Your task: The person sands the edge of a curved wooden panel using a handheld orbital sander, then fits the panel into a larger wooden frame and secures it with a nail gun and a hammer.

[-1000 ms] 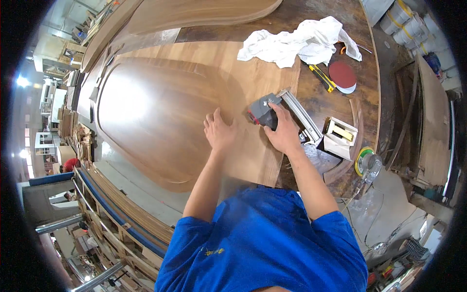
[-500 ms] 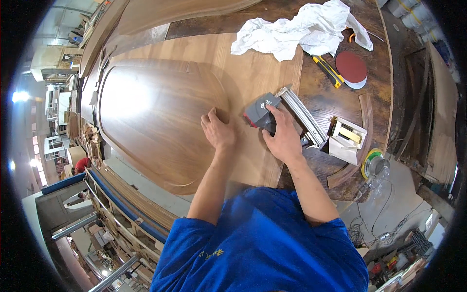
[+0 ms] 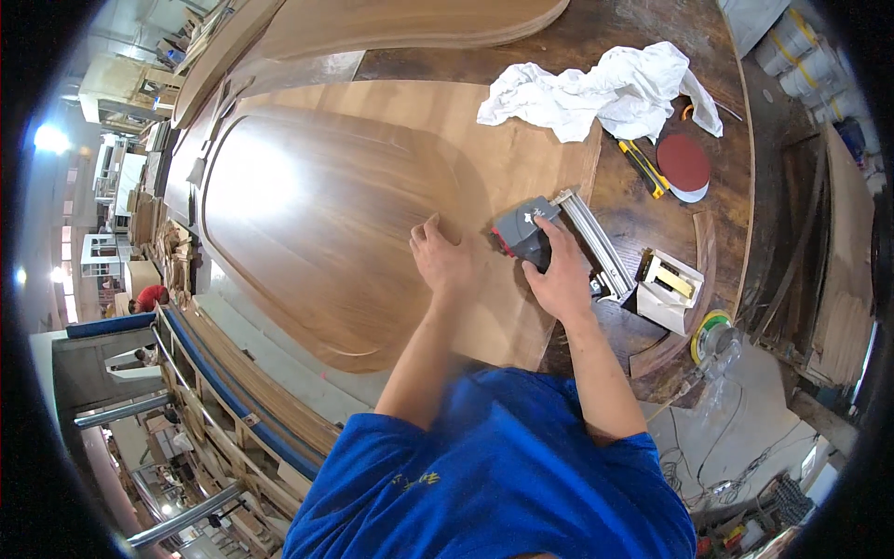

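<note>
Grasping a grey nail gun (image 3: 524, 224) to the right of a curved panel (image 3: 335, 224)

My right hand (image 3: 562, 275) was closed around the nail gun, which lay just to the right of the curved panel, apart from its edge; my forefinger reached onto the casing. The gun's silver magazine rail (image 3: 598, 240) was on the side farther from the panel. My left hand (image 3: 444, 264) was at the panel's right margin, back upward and fingers bent; I could not tell whether they held anything. The panel lay over a pale wooden board (image 3: 535, 163), which showed along its right side and far edge. Farther right of the panel, a dark tabletop (image 3: 644, 225) bore an open white box (image 3: 664, 312) with a yellow strip (image 3: 675, 282) inside, a curved wooden strip (image 3: 709, 265) and a round sander (image 3: 716, 344) with a yellow-green rim. To the right of the panel and farther from me were a crumpled white cloth (image 3: 601, 93), a yellow knife (image 3: 645, 170) and a red sanding disc (image 3: 684, 161). Well to the left of the panel was a person in red (image 3: 150, 298).
</note>
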A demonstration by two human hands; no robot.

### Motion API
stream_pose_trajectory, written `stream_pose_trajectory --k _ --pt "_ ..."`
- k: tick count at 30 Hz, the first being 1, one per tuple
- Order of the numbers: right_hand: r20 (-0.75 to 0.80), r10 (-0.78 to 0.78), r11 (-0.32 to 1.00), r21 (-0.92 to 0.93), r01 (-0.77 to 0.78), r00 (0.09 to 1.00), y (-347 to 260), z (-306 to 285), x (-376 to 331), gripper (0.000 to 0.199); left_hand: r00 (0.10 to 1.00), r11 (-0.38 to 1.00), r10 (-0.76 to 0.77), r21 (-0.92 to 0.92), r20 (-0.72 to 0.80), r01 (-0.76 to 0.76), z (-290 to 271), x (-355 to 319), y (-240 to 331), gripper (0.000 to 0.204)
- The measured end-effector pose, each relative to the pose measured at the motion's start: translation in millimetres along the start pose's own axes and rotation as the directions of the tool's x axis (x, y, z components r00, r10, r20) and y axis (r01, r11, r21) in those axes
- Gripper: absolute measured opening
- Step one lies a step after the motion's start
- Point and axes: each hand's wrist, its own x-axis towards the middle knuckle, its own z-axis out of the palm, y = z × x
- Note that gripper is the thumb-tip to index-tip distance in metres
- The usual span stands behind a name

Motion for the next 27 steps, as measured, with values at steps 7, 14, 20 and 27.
stream_pose_trajectory --k 7,14,20,27 --pt "-0.068 -0.052 0.997 0.049 0.056 0.996 -10 2 0 0.076 0.997 0.997 0.07 -0.018 0.044 -0.069 -20 13 -7 0.066" --pt "-0.498 -0.237 0.968 -0.189 0.162 0.834 -35 19 -3 0.043 0.828 0.873 0.469 -0.021 0.307 -0.487 -77 144 -69 0.073" --pt "-0.274 0.119 0.993 0.034 -0.114 0.955 -142 131 21 0.06 0.445 0.493 0.834 -0.078 0.326 -0.867 -59 320 -70 0.071" --pt "-0.51 0.349 0.901 -0.049 -0.432 0.786 -136 200 45 0.06 0.196 0.474 0.792 -0.381 0.578 -0.794 -25 389 -59 0.054"
